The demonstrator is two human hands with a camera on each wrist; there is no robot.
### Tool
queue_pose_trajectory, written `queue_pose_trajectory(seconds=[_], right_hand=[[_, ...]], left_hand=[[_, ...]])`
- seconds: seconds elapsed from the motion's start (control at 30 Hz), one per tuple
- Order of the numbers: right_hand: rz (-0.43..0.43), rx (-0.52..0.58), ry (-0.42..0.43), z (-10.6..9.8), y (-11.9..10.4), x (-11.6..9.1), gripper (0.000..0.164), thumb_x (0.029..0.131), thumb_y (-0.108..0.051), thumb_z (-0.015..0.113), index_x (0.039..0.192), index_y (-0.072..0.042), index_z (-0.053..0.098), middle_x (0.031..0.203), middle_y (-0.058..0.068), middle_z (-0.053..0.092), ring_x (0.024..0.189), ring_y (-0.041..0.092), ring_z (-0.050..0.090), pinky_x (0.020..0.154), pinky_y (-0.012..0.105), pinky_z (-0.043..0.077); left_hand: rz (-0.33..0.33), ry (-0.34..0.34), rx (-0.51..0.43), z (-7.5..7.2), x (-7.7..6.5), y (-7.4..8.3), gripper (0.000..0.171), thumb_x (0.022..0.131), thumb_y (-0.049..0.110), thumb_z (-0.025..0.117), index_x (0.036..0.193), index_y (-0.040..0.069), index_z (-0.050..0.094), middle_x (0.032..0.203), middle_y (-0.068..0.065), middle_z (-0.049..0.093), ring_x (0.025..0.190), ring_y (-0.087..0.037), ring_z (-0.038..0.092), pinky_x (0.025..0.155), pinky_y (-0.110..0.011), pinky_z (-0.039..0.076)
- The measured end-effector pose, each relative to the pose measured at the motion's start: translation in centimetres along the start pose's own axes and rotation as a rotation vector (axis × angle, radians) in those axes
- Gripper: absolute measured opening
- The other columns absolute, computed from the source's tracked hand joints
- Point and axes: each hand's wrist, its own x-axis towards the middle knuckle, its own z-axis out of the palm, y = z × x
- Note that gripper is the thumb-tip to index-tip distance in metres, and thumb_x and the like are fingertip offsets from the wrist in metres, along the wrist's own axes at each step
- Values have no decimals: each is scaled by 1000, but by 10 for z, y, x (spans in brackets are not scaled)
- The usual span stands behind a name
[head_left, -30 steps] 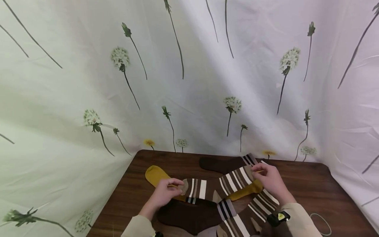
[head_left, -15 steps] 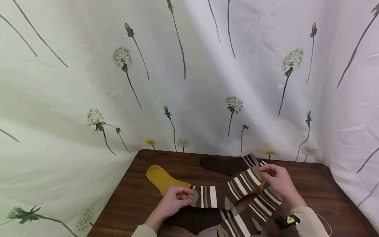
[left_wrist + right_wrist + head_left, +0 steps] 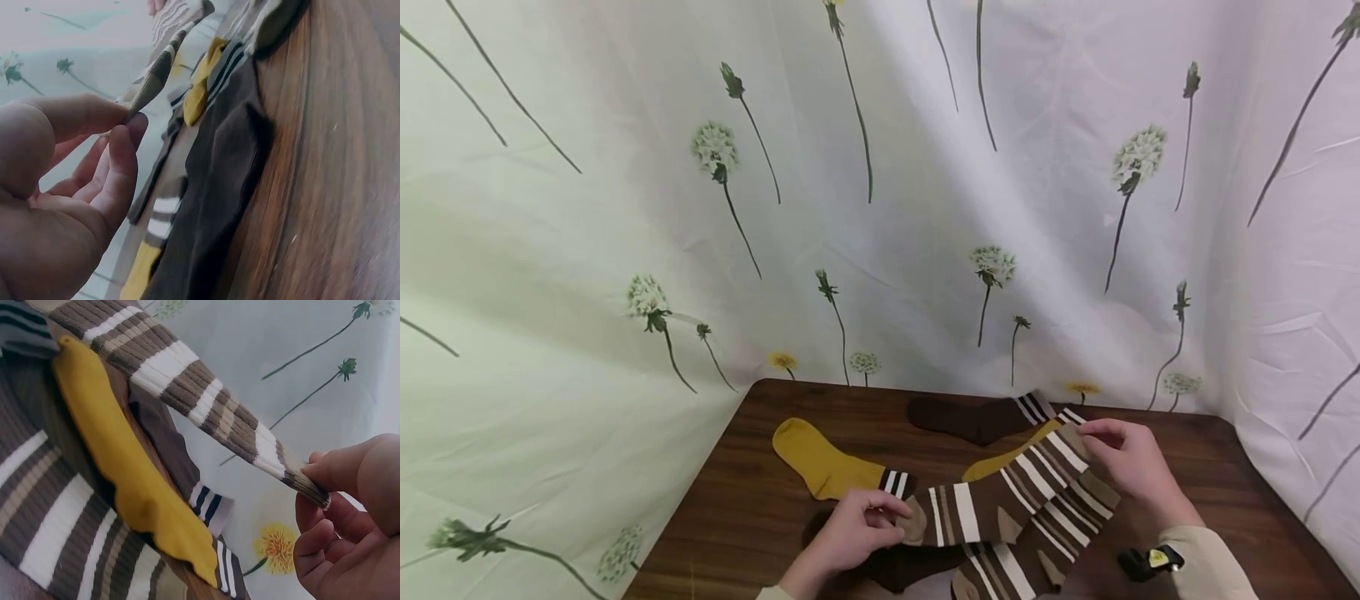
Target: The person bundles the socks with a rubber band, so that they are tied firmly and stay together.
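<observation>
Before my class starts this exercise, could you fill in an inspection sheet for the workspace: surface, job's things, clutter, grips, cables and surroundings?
Surface: brown table with a wood-grain look.
Job's things: striped sock, held up off the table.
Clutter: second striped sock, two yellow socks and two dark socks; some appear to overlap.
Left grip: pinches the held sock's toe.
Right grip: pinches its cuff.
Cables: nothing seen.
Surroundings: pale cloth printed with flowers, behind the table and at both sides.

Ribbed matt knit on the held striped sock (image 3: pixel 165 369), smoother-knit yellow sock (image 3: pixel 119 450), wood-grained tabletop (image 3: pixel 722 500), creased cloth backdrop (image 3: pixel 910 283)
</observation>
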Motion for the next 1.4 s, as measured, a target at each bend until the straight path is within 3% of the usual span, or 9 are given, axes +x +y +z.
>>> queue_pose_trajectory(seconds=[0.2,0.43,0.67,0.8,1.0,1.1,1.3,1.4], right_hand=[[-4,-36,-11,-6,5,1,15,100,-7,72,112,-4,79,114,17,76,82,5,62,67,26,51],[-9,-84,-9,-11,14,1,13,99,-8,72,110,-5,80,108,13,77,80,5,62,67,26,50],[7,-106,-27,-13,20,1,13,99,-6,72,109,-2,79,102,11,76,77,9,59,63,27,48],[21,-114,-47,-12,23,1,14,99,-6,71,110,-2,78,101,10,76,78,10,59,63,27,48],[27,-112,-56,-9,27,-1,13,98,-4,71,108,-3,78,99,8,75,75,9,58,62,28,48],[23,-112,-61,-8,28,-1,13,97,-2,71,107,-4,79,99,9,75,75,9,58,63,28,48],[2,-123,-70,-8,34,1,14,96,-1,70,106,-3,79,101,11,76,78,10,60,63,28,49],[19,-137,-91,-7,38,0,14,95,-1,70,105,-3,79,102,12,76,81,13,62,65,28,49]], left_hand=[[-10,-45,-30,14,1,7,29,91,-2,74,119,-6,74,126,-26,68,74,-2,65,66,-18,52],[30,-47,-52,25,0,12,30,90,-3,75,119,-5,75,125,-26,68,72,-2,64,61,-17,51],[-7,-78,-119,32,-4,13,30,92,-2,74,121,-3,75,126,-21,68,77,-2,64,70,-17,54],[-50,-105,-151,36,-6,14,30,92,-2,72,122,-3,75,123,-14,68,73,0,60,68,-17,51],[-111,-141,-208,43,-7,14,32,94,-4,69,125,-1,75,119,-8,70,76,-1,67,72,-17,54],[-111,-155,-197,44,-6,7,31,95,1,70,125,2,75,116,-5,71,78,-4,68,72,-19,56],[-125,-209,-130,45,1,-28,34,98,19,74,131,13,74,122,5,69,84,-5,72,74,-29,61],[-139,-220,-135,49,1,-37,34,98,21,75,131,14,74,120,5,70,83,-6,72,72,-31,61]])
